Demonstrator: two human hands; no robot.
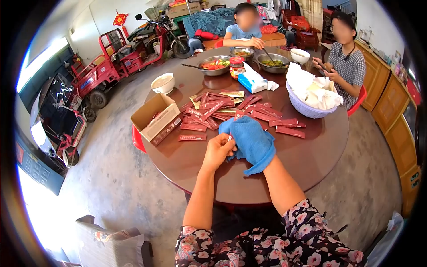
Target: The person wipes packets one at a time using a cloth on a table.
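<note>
A blue cloth (pixel 254 139) covers my right hand, whose fingers are hidden beneath it; only the wrist and forearm show. My left hand (pixel 218 150) is closed beside the cloth, thumb and fingers pinching the end of a narrow red stick packet (pixel 230 137), most of which I cannot see. Just past the cloth lies a loose pile of red stick packets (pixel 213 109), a few of them gold-coloured. To the left of the pile an open cardboard box (pixel 156 119) stands tilted toward the table's edge, with some red packets visible inside.
The round brown table (pixel 195 164) also bears a white bowl (pixel 163 83), metal bowls of food (pixel 215 66), a red-lidded jar (pixel 236 68), a tissue pack (pixel 255 81) and a lilac basket (pixel 311 104) with white cloth. Two people sit across it. A red three-wheeler (pixel 109 62) stands behind.
</note>
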